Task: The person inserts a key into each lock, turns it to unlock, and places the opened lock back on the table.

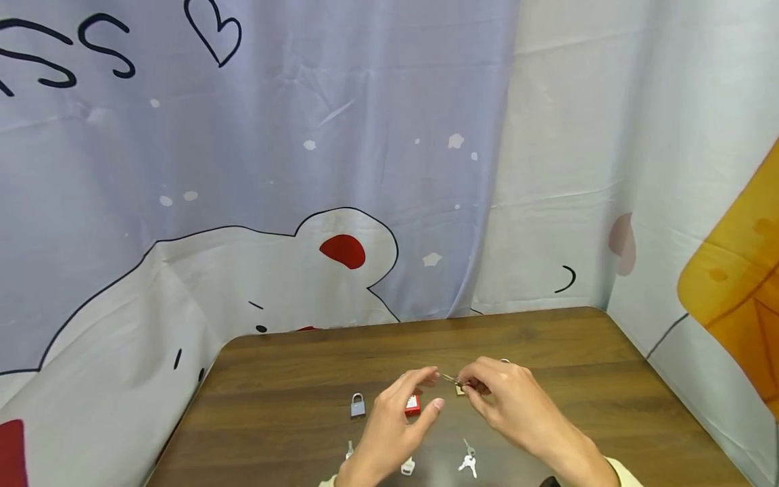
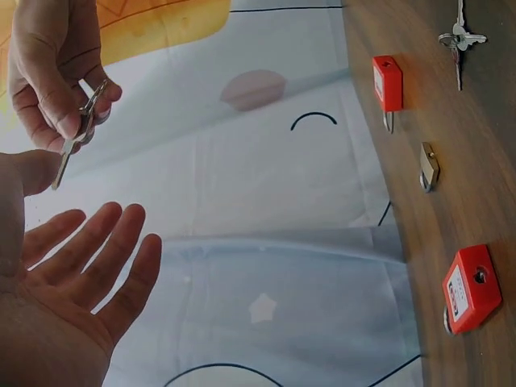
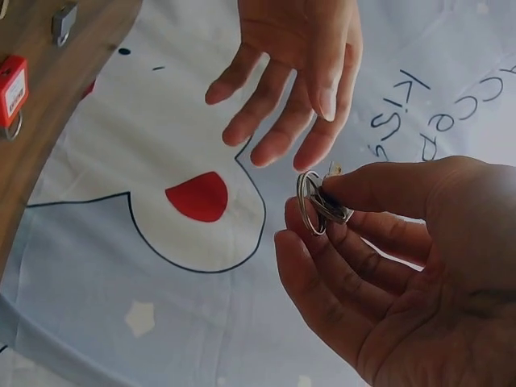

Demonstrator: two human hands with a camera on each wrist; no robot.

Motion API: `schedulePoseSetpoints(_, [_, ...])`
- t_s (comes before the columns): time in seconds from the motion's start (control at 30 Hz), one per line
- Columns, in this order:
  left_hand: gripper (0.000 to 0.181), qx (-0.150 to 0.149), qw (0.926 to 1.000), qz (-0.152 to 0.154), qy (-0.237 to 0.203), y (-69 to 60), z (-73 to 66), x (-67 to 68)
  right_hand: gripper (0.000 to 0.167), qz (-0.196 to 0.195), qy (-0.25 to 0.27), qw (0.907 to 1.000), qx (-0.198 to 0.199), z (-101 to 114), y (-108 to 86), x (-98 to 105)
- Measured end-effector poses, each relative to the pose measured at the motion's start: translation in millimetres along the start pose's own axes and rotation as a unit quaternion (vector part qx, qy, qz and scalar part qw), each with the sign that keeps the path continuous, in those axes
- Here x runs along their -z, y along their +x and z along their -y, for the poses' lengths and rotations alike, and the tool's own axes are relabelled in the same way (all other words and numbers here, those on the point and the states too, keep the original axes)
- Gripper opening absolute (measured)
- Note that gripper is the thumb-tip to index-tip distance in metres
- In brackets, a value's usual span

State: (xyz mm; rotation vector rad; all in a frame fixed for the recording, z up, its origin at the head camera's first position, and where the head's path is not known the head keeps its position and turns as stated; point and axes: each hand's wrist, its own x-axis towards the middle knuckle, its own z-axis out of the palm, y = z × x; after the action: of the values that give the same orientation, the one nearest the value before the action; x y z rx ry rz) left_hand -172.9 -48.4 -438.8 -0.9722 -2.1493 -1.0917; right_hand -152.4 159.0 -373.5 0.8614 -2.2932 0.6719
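Observation:
Above the table, my right hand (image 1: 511,399) pinches a bunch of keys (image 2: 79,129) on a split ring (image 3: 310,205) between thumb and fingers. One key's blade points toward my left hand (image 1: 398,419). That left hand is held palm inward with its fingers extended and spread, close to the keys; whether its thumb touches the blade I cannot tell. Below the hands lie a grey padlock (image 1: 358,408), a red padlock (image 1: 412,406) and a small brass padlock (image 2: 430,167). A second red padlock (image 2: 388,83) shows in the left wrist view.
Nearer the front edge of the wooden table (image 1: 274,406) lie a pair of silver keys (image 1: 468,461), a white-headed key (image 1: 408,466) and another key (image 1: 349,449), partly covered by the left wrist. A printed curtain (image 1: 389,135) hangs behind the table and along its sides.

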Motion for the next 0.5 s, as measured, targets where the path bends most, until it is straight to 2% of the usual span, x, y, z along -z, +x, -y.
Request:
schedulePoseSetpoints(0.27, [0.024,0.0,0.999,-0.035,-0.028,-0.7,0.8,5.6,0.022,0.013,0.015,0.9996,0.02,6.0,3.0,-10.4])
schedulePoseSetpoints(0.5, [0.008,-0.022,0.9985,-0.05,-0.01,0.4,1.0,10.1,0.021,0.033,0.032,0.9986,0.026,8.3,3.7,-17.0])
